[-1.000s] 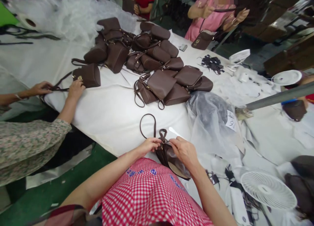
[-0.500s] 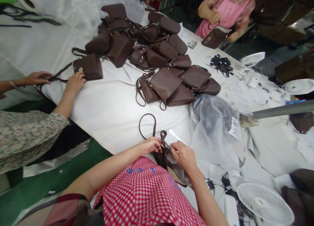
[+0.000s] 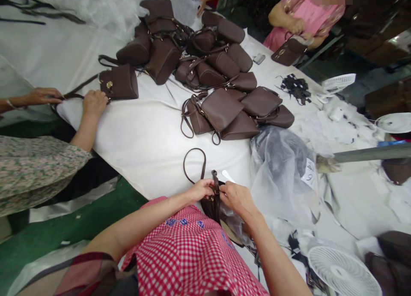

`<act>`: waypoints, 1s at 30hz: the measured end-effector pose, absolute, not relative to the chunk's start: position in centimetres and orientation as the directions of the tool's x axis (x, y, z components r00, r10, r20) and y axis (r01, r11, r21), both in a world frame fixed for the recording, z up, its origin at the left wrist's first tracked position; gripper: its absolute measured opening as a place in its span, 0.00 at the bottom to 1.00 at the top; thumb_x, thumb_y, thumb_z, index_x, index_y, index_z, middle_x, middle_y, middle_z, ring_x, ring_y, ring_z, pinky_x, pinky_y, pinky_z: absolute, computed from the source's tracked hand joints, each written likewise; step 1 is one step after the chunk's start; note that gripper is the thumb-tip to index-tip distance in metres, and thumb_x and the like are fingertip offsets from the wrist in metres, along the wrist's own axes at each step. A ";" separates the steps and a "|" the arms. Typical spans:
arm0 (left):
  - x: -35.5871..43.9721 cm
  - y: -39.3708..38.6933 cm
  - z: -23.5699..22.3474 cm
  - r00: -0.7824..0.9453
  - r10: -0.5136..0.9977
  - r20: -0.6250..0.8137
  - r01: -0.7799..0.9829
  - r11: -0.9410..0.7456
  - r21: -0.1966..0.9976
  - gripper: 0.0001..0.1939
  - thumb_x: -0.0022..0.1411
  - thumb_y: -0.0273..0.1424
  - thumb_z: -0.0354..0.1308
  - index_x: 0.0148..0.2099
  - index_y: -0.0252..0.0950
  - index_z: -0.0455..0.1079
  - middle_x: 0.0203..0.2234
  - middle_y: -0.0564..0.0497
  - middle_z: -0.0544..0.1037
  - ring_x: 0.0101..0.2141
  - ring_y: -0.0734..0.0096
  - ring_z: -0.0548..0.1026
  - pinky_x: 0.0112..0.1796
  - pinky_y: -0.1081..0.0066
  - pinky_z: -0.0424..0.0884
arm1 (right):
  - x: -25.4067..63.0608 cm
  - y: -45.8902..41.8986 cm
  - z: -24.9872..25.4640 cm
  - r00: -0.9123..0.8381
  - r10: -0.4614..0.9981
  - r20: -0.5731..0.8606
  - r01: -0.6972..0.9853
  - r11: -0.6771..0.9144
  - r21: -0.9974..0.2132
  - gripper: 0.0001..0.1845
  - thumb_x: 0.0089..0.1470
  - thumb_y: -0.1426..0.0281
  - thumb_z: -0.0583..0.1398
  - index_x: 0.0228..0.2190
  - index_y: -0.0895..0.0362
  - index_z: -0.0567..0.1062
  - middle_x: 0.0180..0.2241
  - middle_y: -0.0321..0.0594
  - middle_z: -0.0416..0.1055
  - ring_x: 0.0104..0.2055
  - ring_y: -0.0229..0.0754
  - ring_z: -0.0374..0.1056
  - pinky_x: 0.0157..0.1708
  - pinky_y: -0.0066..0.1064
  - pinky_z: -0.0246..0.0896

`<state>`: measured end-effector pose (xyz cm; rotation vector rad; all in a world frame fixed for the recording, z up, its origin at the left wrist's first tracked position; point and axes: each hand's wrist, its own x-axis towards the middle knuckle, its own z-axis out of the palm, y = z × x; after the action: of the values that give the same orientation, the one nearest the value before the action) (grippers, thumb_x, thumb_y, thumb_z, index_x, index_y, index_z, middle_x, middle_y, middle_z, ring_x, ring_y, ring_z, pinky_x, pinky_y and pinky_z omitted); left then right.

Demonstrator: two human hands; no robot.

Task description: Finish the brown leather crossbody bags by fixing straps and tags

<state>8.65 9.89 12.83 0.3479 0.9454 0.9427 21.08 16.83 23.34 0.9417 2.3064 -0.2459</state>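
Note:
Close to my body, a brown handbag [image 3: 210,208] rests at the table's near edge, partly hidden by my hands and apron. My left hand [image 3: 203,190] is closed on the bag's brown strap [image 3: 216,185] by its metal fittings. On the other side of that strap, my right hand [image 3: 236,196] has its fingers pinched together against it; whether it also holds something small is hidden. A thin strap loop [image 3: 194,150] curls on the white cloth beyond my left hand. Just past my right hand lies a white strip [image 3: 227,176].
Several brown handbags [image 3: 221,109] are heaped mid-table. A clear plastic bag [image 3: 272,180] and white fan [image 3: 343,266] stand at right. At left, a co-worker's hands [image 3: 94,103] handle a brown bag [image 3: 120,82]. Another person in pink [image 3: 293,19] holds a bag across the table.
My right hand has moved slightly left, closer to my left hand, and the strap between them has turned edge-on. The left co-worker's near hand has slid down along their bag.

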 end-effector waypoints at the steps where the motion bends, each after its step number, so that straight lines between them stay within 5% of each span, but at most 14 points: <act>1: 8.8 9.9 12.7 0.245 0.817 -0.522 -0.531 0.563 0.633 0.14 0.41 0.20 0.56 0.35 0.33 0.70 0.22 0.57 0.72 0.20 0.81 0.64 0.23 0.78 0.57 | 20.9 16.8 23.2 -0.540 0.567 -0.622 0.685 0.725 0.066 0.14 0.59 0.69 0.51 0.35 0.55 0.77 0.35 0.44 0.75 0.37 0.45 0.73 0.30 0.29 0.57; 12: 9.6 9.9 11.5 0.125 0.878 -0.461 -0.362 0.473 0.803 0.10 0.45 0.20 0.55 0.33 0.33 0.70 0.22 0.56 0.72 0.23 0.77 0.68 0.28 0.77 0.63 | 20.5 16.7 22.9 -0.473 0.580 -0.663 0.752 0.658 0.040 0.16 0.60 0.68 0.52 0.36 0.59 0.78 0.39 0.52 0.76 0.42 0.49 0.73 0.38 0.33 0.62; 16: 7.8 9.6 12.6 0.033 0.936 -0.350 -0.036 0.351 0.936 0.11 0.48 0.19 0.51 0.34 0.35 0.70 0.21 0.57 0.70 0.23 0.77 0.67 0.28 0.78 0.62 | 22.2 17.4 22.7 -0.529 0.572 -0.627 0.792 0.598 -0.123 0.13 0.58 0.64 0.55 0.39 0.55 0.77 0.37 0.46 0.77 0.42 0.47 0.72 0.37 0.32 0.60; 22: 5.0 9.7 16.0 0.023 0.987 -0.158 0.285 0.145 0.948 0.12 0.52 0.20 0.51 0.36 0.37 0.71 0.25 0.54 0.72 0.29 0.73 0.69 0.32 0.76 0.63 | 21.8 17.5 22.0 -0.682 0.594 -0.427 0.731 0.559 -0.390 0.11 0.61 0.70 0.52 0.39 0.55 0.74 0.36 0.40 0.72 0.39 0.38 0.68 0.39 0.27 0.58; 30: 4.8 11.0 16.9 -0.029 0.989 -0.145 0.231 0.148 0.962 0.14 0.49 0.18 0.50 0.37 0.35 0.70 0.27 0.53 0.73 0.30 0.73 0.70 0.34 0.75 0.65 | 20.4 17.1 20.3 -0.745 0.568 -0.350 0.664 0.581 -0.471 0.10 0.57 0.75 0.53 0.30 0.58 0.74 0.33 0.38 0.69 0.36 0.37 0.65 0.37 0.26 0.56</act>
<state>4.82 10.97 16.88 1.2585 1.4543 0.9864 20.36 17.10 20.27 1.0396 2.6473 -0.8906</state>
